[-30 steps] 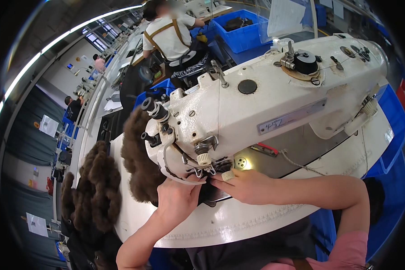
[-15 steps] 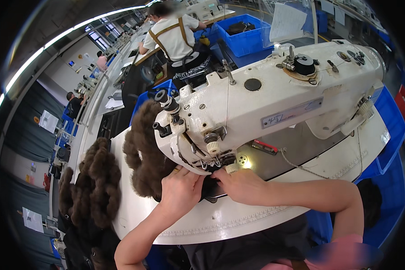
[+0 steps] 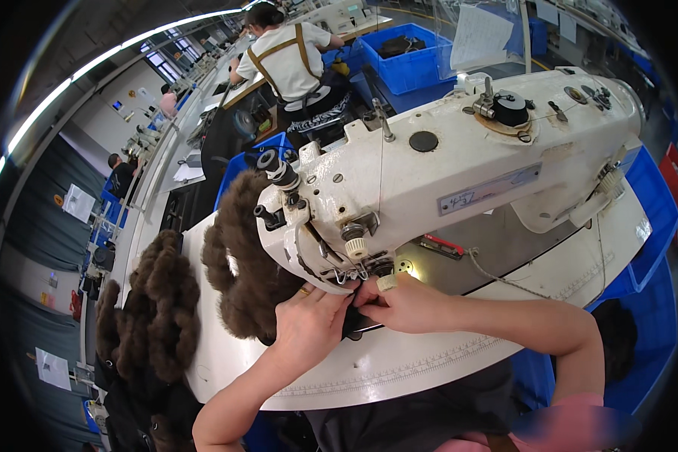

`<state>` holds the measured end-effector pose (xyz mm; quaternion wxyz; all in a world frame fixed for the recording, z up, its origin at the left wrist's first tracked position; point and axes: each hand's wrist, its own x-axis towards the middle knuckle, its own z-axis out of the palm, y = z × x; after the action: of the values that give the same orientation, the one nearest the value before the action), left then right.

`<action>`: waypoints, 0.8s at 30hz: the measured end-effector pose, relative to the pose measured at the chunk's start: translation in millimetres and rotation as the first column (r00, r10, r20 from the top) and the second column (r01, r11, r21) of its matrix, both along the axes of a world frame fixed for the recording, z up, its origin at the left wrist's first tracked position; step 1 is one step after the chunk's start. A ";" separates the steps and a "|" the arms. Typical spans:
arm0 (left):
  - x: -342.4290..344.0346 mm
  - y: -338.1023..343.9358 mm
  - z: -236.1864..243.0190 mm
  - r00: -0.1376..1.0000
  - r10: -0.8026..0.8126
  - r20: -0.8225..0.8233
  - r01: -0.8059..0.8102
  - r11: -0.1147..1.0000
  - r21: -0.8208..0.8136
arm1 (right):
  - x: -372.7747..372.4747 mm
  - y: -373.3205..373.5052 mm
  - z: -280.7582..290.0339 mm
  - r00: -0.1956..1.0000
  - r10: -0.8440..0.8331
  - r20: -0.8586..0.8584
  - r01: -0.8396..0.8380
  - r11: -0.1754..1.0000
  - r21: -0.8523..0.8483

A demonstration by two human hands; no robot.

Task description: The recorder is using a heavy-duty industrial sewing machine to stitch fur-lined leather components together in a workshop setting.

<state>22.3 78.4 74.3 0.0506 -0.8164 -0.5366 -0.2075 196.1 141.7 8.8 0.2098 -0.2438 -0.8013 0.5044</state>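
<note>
A white sewing machine stands before me, its small lamp lit near the needle. Under the presser foot area lies dark fabric, partly covered by my hands and the machine head. My left hand grips this fabric just left of the needle, fingers together and fingertips partly hidden. Right of it, my right hand pinches the fabric's edge between thumb and fingers. Brown fur trim is bunched on the table beyond my left hand, beside the machine head; it seems joined to the fabric.
More brown fur trim hangs over the left table edge. A red-handled tool and a cord lie on the machine bed. Blue bins stand at the right. Ahead, a person in a white shirt sits near another blue bin.
Both hands have shifted slightly, the left a little to the right, so they sit closer together. The right fingers have curled into a tighter pinch. The fur trim has moved slightly.
</note>
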 end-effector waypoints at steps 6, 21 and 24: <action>-3.4 -2.7 3.7 0.999 -0.016 0.041 0.019 0.997 -0.072 | -0.9 -11.0 2.8 0.967 -0.216 0.135 0.101 0.813 0.574; -4.6 -4.3 9.4 0.997 -0.053 -0.059 0.041 0.981 -0.190 | 1.3 -3.8 -11.5 0.980 -0.039 -0.193 0.073 0.983 0.169; -2.8 -2.6 12.1 0.982 -0.084 -0.169 0.037 0.963 -0.267 | 19.8 7.0 -2.7 0.972 0.001 -0.236 -0.121 0.861 -0.494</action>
<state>19.5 75.9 86.4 -0.0163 -0.8473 -0.5272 -0.0618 215.9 148.7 6.1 0.2129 -0.2051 -0.6194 0.7273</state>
